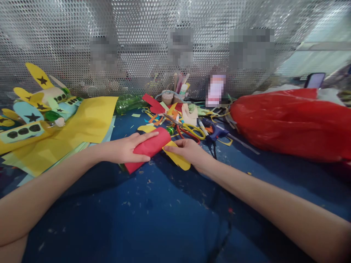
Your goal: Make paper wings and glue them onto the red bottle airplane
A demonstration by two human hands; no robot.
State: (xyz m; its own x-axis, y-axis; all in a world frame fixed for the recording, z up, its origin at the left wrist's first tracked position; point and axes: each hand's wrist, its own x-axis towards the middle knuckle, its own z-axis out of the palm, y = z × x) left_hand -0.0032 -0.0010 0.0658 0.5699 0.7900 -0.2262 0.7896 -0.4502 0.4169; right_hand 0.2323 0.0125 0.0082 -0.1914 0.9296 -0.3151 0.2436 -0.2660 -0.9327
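Note:
A bottle wrapped in red paper (153,146) lies on the blue table (153,215). My left hand (127,149) wraps round its left part, fingers curled over the red paper. A yellow paper wing (178,157) sticks out from under the roll on the right. My right hand (188,150) pinches that yellow piece against the roll's right end. A second yellow piece (146,128) shows behind the roll.
Yellow paper sheets (87,120) and finished bottle planes (35,109) lie at the left. Scissors (189,130), a glue gun (215,132), paper scraps and a cup of tools (171,95) sit behind. A red plastic bag (293,122) fills the right. A perforated metal wall (137,44) backs the table.

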